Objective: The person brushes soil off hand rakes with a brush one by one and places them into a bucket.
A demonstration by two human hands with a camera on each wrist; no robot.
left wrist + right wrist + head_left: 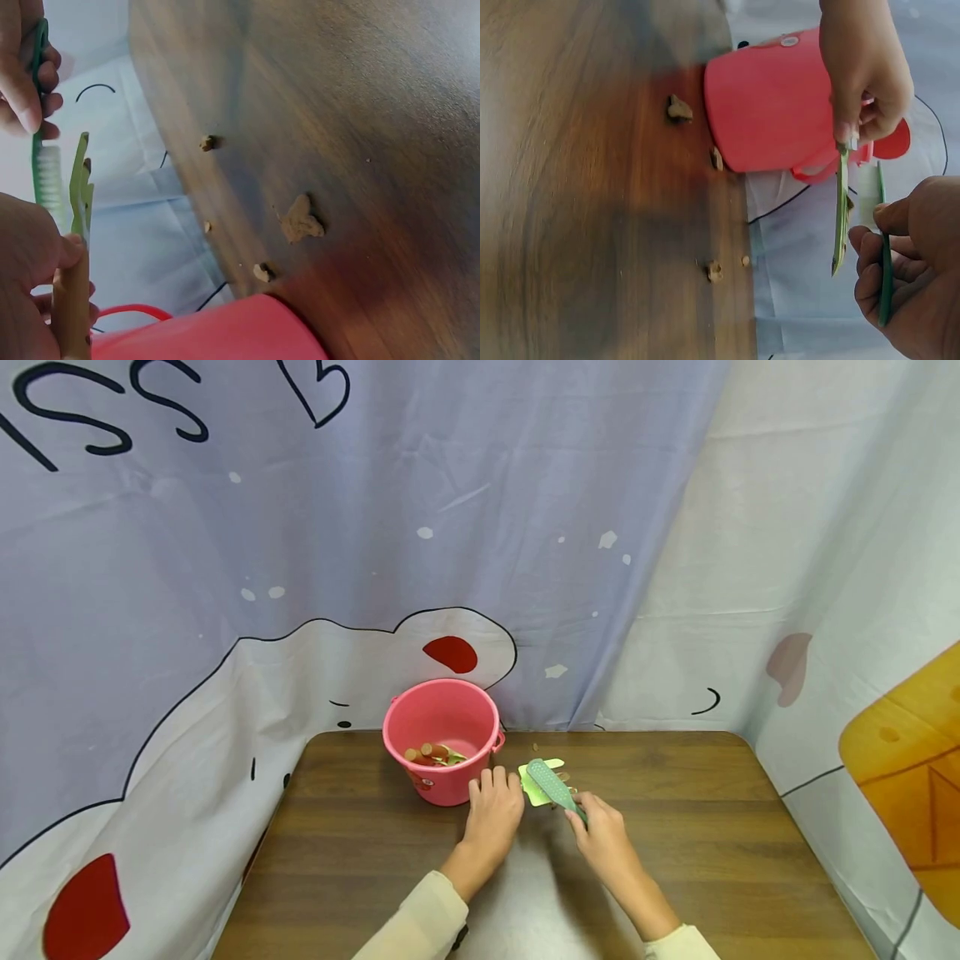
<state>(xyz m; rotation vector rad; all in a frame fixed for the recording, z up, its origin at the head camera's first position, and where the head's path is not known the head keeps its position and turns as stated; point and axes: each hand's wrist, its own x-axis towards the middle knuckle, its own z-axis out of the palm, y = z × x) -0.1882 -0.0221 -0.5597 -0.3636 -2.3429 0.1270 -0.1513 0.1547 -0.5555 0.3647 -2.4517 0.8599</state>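
Note:
My left hand (495, 814) grips the wooden handle (71, 300) of a small garden tool with a flat light-green head (534, 789). Dark bits cling to that head, which is held up above the table. In my right hand (603, 835) is a green brush (551, 783), pinched by its handle between thumb and fingers. Its pale bristles (51, 180) face the tool's head, close beside it. Just left of my left hand stands a pink bucket (442, 785), with wooden-handled tools (427, 753) lying inside.
Brown crumbs lie on the wooden table (675, 827), the largest a flat lump (302, 220) near the bucket. A smaller crumb (715, 271) rests farther along the back edge. A printed curtain (480, 568) hangs behind the table.

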